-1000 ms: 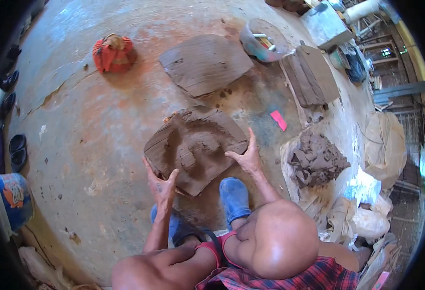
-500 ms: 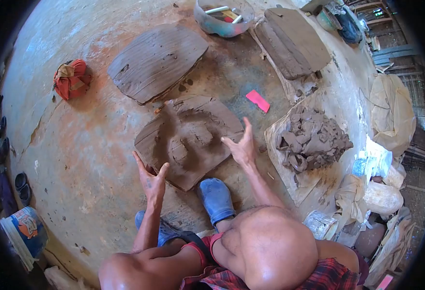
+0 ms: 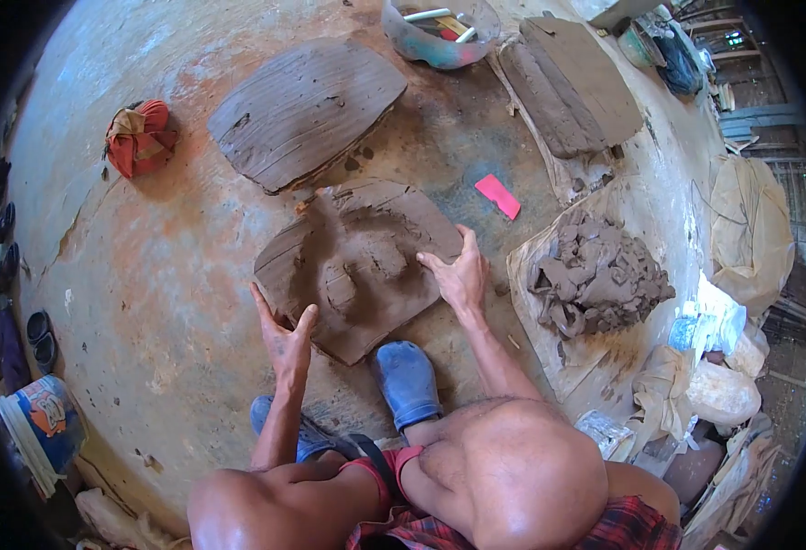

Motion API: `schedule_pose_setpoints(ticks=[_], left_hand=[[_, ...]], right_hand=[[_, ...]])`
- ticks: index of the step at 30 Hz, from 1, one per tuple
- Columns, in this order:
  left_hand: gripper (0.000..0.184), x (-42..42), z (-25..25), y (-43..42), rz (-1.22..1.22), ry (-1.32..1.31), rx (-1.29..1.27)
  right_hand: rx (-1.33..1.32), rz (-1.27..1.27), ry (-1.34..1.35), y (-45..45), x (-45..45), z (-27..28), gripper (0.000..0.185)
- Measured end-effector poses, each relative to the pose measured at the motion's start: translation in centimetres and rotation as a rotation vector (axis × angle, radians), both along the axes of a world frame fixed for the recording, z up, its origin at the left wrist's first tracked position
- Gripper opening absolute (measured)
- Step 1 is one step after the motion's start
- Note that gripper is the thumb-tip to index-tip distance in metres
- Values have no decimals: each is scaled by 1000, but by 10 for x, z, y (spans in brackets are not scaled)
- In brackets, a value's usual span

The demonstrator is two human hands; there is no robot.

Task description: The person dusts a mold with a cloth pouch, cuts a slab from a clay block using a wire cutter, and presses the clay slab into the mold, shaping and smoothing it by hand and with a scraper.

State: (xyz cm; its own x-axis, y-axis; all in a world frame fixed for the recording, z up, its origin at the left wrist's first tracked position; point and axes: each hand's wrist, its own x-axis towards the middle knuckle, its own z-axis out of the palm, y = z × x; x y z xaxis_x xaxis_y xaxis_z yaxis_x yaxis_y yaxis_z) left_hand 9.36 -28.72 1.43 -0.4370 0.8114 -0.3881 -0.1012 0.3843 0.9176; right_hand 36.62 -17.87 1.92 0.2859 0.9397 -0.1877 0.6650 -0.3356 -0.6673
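The right hand [image 3: 465, 280] has bent its fingers in, now half-closed on the slab [image 3: 366, 266], thumb on top; the left hand [image 3: 287, 348] has its spread wide at the left edge, grip unclear. The slab is on or just above the floor [image 3: 174, 302], between the hands; beyond lies a flat slab [image 3: 307, 110], rightward a clay heap [image 3: 600, 275].

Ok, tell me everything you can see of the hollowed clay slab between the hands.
The hollowed clay slab is grey-brown, moist-looking, with an irregular, angular outline. Two raised lumps stand within a broad hollow in its upper face; fine lines mark the rim. It lies roughly level, the left hand at its left edge, the right hand at its right. Its underside is hidden.
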Motion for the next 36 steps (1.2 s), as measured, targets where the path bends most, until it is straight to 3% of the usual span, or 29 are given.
schedule_pose_setpoints(ticks=[1, 3, 4, 6, 8, 12, 15, 21, 25, 27, 30, 32, 34, 36], left_hand=[[110, 0, -1, 0, -1, 15, 23], [110, -1, -5, -3, 2, 28, 36], [112, -2, -11, -3, -1, 78, 45], [114, -3, -16, -5, -9, 122, 57], [114, -3, -18, -4, 31, -66, 93], [114, -2, -14, -2, 46, -100, 90], [114, -2, -14, -7, 0, 1, 51], [114, -1, -16, -3, 52, -111, 134], [114, -9, -12, 5, -7, 6, 101], [114, -17, -9, 18, -56, 8, 40], [114, -22, -12, 39, -155, 25, 71], [112, -23, -27, 47, -190, 119, 234], [111, -17, -29, 47, -164, 88, 218], [110, -15, -29, 44, -151, 67, 213]], right_hand=[[3, 8, -3, 3, 1, 0, 90], [340, 110, -276, 4, 4, 1, 87], [335, 116, -278, 9, 2, 1, 87], [-77, 127, -244, 21, 0, 5, 93], [-51, 149, -223, 27, 2, -5, 95], [-133, 154, -229, 29, -3, 15, 95], [78, 221, -286, 39, -9, 14, 96], [-86, 208, -283, 48, -14, 7, 97], [4, 213, -291, 22, -8, 16, 91], [-177, 83, -187, 8, -11, 22, 92], [-276, 46, -257, 3, -18, 38, 95], [-169, 59, -288, 7, -14, 23, 96], [-83, 68, -316, 8, -12, 16, 97], [-102, 99, -169, 18, -13, 12, 101]])
